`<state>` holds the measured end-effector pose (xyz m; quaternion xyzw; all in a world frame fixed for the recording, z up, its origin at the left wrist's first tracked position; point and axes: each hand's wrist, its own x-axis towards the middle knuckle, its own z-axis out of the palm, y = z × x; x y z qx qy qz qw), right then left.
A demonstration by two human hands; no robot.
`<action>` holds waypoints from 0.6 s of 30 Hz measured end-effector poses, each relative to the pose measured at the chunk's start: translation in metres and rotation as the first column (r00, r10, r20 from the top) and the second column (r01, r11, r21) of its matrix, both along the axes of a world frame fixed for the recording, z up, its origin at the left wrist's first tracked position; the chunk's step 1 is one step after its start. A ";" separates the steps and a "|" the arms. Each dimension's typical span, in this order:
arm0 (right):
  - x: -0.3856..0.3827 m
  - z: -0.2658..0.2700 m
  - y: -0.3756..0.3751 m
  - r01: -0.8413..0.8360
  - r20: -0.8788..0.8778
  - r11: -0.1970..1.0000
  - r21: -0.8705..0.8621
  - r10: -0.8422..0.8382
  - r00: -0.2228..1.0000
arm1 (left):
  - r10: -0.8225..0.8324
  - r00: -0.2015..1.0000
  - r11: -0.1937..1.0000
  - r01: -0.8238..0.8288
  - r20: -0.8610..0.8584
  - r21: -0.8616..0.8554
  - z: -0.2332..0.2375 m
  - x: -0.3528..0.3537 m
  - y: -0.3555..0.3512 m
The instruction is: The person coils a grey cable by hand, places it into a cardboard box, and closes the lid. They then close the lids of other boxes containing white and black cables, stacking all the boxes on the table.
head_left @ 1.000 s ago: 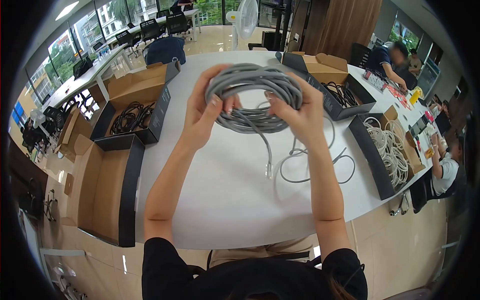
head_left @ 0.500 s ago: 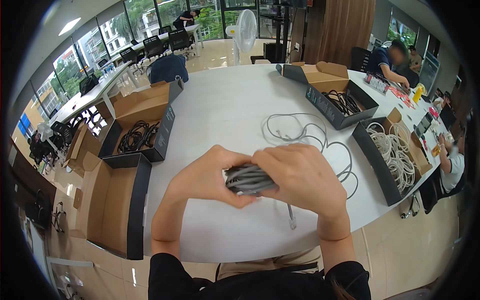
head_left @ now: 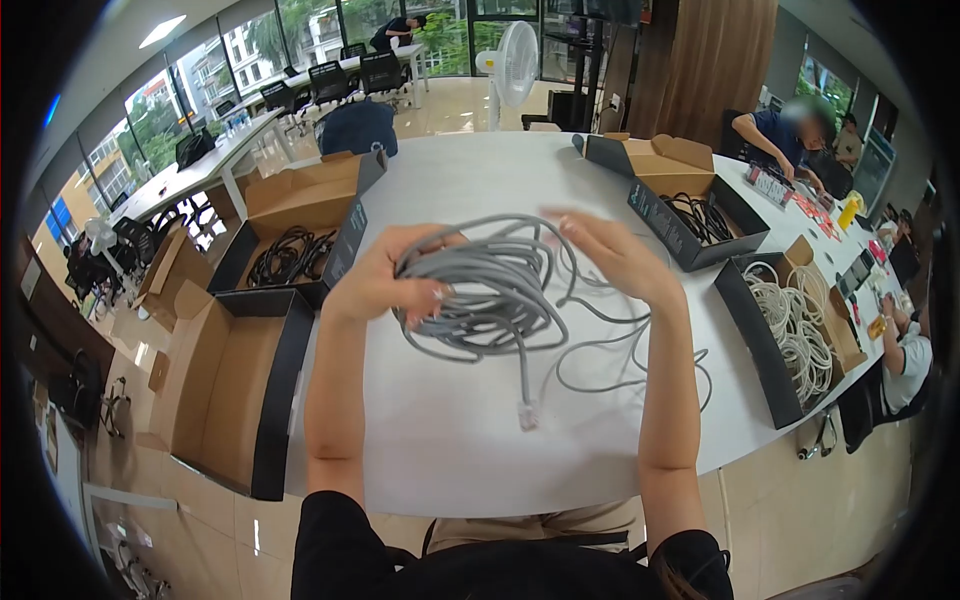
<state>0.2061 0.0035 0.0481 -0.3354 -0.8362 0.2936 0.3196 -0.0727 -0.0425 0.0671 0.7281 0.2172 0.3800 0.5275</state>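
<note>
A coiled grey cable (head_left: 490, 285) hangs over the white table, one clear-plugged end dangling below it. My left hand (head_left: 395, 275) is wrapped round the coil's left side, thumb in front. On the other side, my right hand (head_left: 620, 255) is raised with its fingers spread and slightly blurred, beside the coil and holding nothing. From the coil, loose loops of grey cable (head_left: 600, 386) run across the table to the right.
An empty open box (head_left: 225, 400) lies at left, with a box of black cables (head_left: 345, 240) behind it. At right are another box of black cables (head_left: 675, 230) and a box of white cables (head_left: 765, 350). People sit beyond the right side.
My right hand has let go of the cable and moved up and right. The coil, earlier squeezed between both hands, now shows its loops spread wide in my left hand. The view has shifted slightly.
</note>
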 end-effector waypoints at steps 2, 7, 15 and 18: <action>0.000 -0.008 0.010 -0.093 0.084 0.972 -0.216 0.113 0.990 | 0.011 1.000 1.000 -0.012 0.015 0.020 -0.002 -0.010 0.006; -0.002 -0.006 0.011 -0.314 -0.246 0.880 -0.357 0.236 0.940 | 0.065 0.991 0.998 -0.067 0.115 0.018 -0.008 -0.027 0.014; -0.024 0.002 0.000 0.029 -0.501 0.999 -0.030 -0.040 0.864 | 0.139 0.940 0.985 -0.163 0.311 0.052 -0.016 -0.022 0.041; -0.030 -0.007 0.009 0.182 -0.487 0.963 0.200 -0.063 0.871 | 0.088 0.895 0.989 -0.132 0.438 0.073 -0.019 -0.011 0.041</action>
